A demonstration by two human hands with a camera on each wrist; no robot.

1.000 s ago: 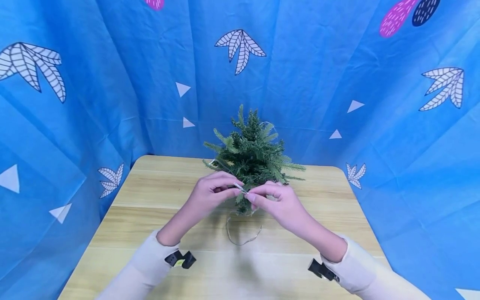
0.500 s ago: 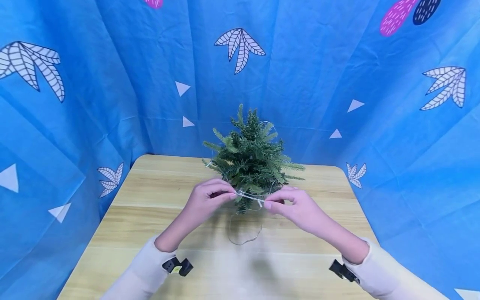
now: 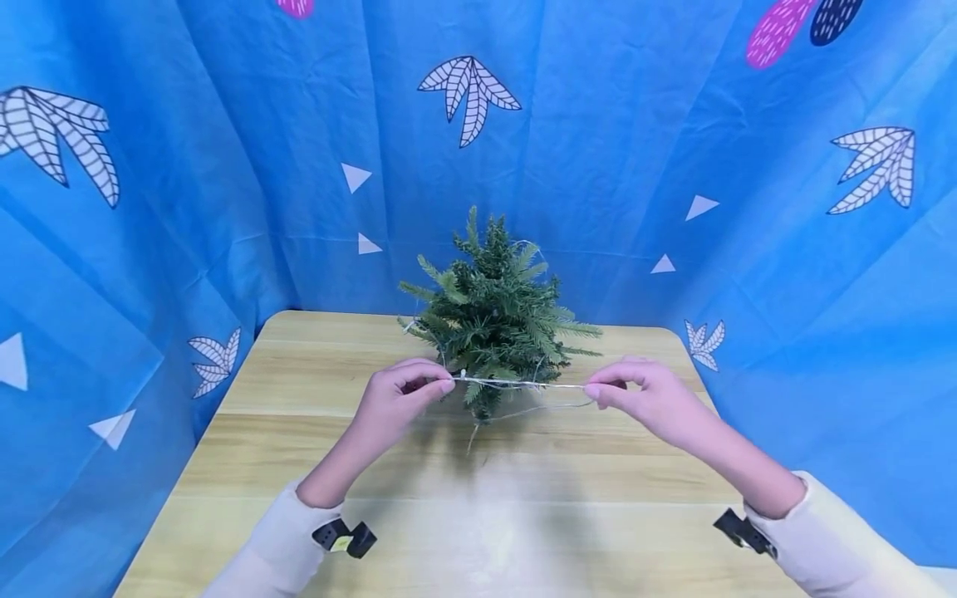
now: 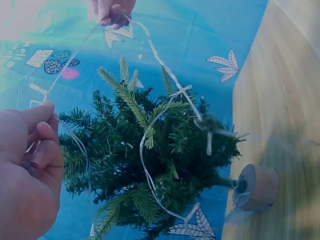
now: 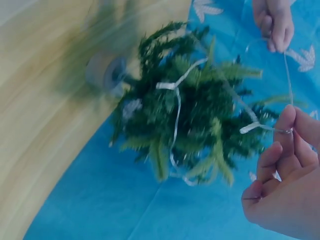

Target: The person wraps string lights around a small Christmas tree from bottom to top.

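Note:
A small artificial Christmas tree (image 3: 497, 311) stands near the back of the table. In front of it my left hand (image 3: 399, 399) pinches a clear wire of string lights (image 3: 523, 384) between thumb and fingertips. My right hand (image 3: 646, 399) pinches the same strand further along, so the wire runs taut between the two hands. More wire loops down from the right hand and past the tree's foot. In the left wrist view, twisted wire with small clear bulbs (image 4: 181, 91) hangs across the branches. The right wrist view shows another bulb (image 5: 167, 86) over the green needles.
The tree has a round wooden base (image 4: 257, 187). Under it is a light wood-grain table (image 3: 299, 465) with rounded back corners. A blue patterned curtain (image 3: 613, 124) encloses the back and sides.
My hands were close together at the front of the tree; the right hand has moved right, drawing out a longer stretch of wire. The left has shifted slightly left.

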